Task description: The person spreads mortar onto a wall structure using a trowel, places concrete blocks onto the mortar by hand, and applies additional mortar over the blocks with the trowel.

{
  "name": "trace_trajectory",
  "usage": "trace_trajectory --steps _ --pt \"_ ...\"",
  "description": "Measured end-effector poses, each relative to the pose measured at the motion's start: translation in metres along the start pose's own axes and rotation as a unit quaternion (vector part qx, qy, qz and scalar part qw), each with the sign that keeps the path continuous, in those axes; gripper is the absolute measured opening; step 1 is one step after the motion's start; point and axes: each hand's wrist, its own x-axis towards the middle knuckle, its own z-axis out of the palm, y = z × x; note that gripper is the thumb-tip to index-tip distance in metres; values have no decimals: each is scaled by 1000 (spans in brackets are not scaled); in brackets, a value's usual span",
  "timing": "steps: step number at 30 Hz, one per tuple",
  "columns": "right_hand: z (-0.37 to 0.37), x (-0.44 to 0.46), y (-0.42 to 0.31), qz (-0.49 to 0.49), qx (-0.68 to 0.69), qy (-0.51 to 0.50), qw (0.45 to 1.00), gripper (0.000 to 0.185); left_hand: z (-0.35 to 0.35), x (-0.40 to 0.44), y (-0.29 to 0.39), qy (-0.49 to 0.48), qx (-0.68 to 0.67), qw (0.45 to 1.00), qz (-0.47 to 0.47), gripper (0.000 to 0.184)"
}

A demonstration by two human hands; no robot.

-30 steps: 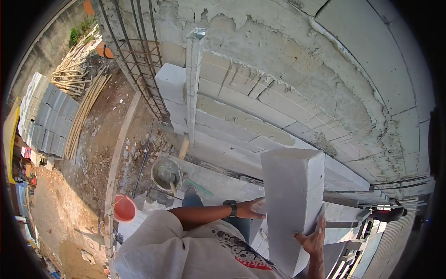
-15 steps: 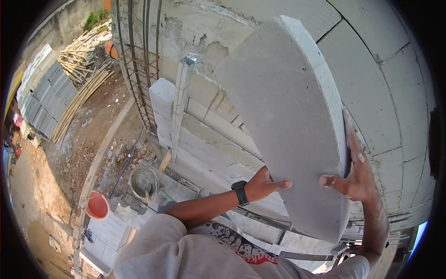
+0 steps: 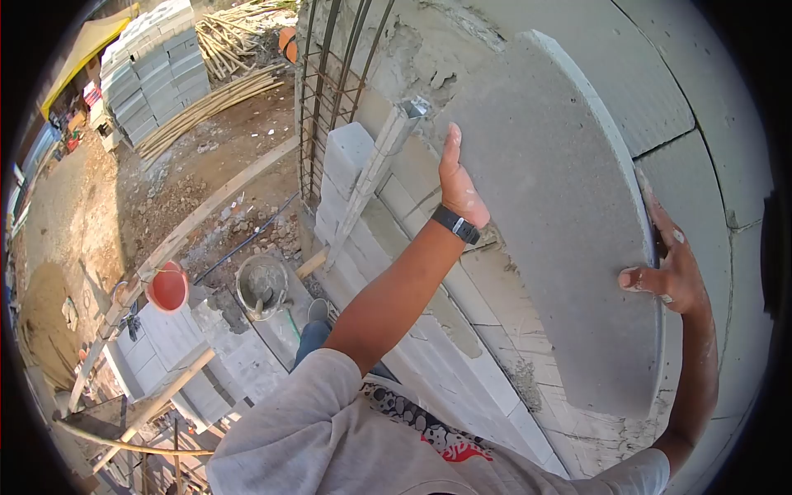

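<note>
A large grey aerated concrete block (image 3: 561, 206) fills the space between my hands, its broad face turned toward me. My right hand (image 3: 672, 264) grips its right edge, thumb on the face and fingers along the side. At the block's left edge, my left hand (image 3: 464, 186) presses with the palm, thumb pointing up; its other fingers are hidden behind the block. Beneath the block runs a low course of pale blocks (image 3: 388, 239), and a metal channel post (image 3: 375, 177) stands left of my left hand.
A tall block wall (image 3: 685, 181) rises on the right. Rebar (image 3: 330, 91) stands at the upper left. Lower left are a mortar bucket (image 3: 262, 285) with a tool in it, a red bucket (image 3: 167, 286) and wooden planks (image 3: 223, 194). Farther off are stacked blocks (image 3: 157, 74) and bamboo poles (image 3: 210, 107).
My left hand has shifted up along the block's left edge, its thumb leaving the face. The view has turned, and the block sits closer to the wall. My right hand keeps its grip.
</note>
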Motion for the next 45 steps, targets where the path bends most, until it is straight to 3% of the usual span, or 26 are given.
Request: trace_trajectory --steps 1,2,4,5,6,7,8,10,12,14,19,26,32,36,39,42,45 --pt "-2 9 -2 8 -11 -4 1000 138 -9 -9 -10 -2 -5 1000 -22 85" --pt "-4 14 -2 7 -23 -7 1000 138 -30 -32 -26 -21 -41 992 -118 92" --pt "-1 30 -2 8 -47 -16 999 137 -51 -114 -44 -111 67 924 -359 96" --pt "1 38 -6 9 -42 -29 999 136 -74 -147 -44 -163 120 821 -535 91" --pt "5 44 -10 12 -35 -46 998 134 -78 -166 -26 -233 308 701 -600 94" --pt "11 49 -12 16 -26 -62 998 133 -105 -180 -9 -409 487 608 -477 101" --pt "18 53 -7 12 -47 -66 997 134 -137 -188 10 -473 561 564 -379 104" --pt "33 64 7 -5 -90 -55 994 138 -157 -178 58 -262 621 617 -407 98" --pt "46 73 6 -30 -105 -85 990 137 -209 -172 85 30 529 785 -320 84" --pt "59 83 4 -39 -114 -123 985 136 -251 -159 108 110 565 791 -209 79" --pt "94 99 -7 15 -172 -171 970 132 -269 -138 128 112 627 748 -188 78" --pt "135 117 -6 -48 -137 -217 965 128 -278 -171 113 128 627 724 -259 86" --pt "169 121 -12 -49 -118 -241 962 131 -286 -168 151 205 681 673 -202 84" --pt "193 128 0 -65 -108 -257 958 131 -296 -148 170 192 697 665 -188 82" --pt "204 131 2 -65 -124 -266 954 132 -299 -145 147 130 660 700 -239 78" --pt "208 134 0 -62 -120 -280 950 131 -307 -153 104 60 681 684 -254 76" --pt "215 137 2 -53 -133 -288 947 130 -305 -162 67 87 605 729 -307 78"
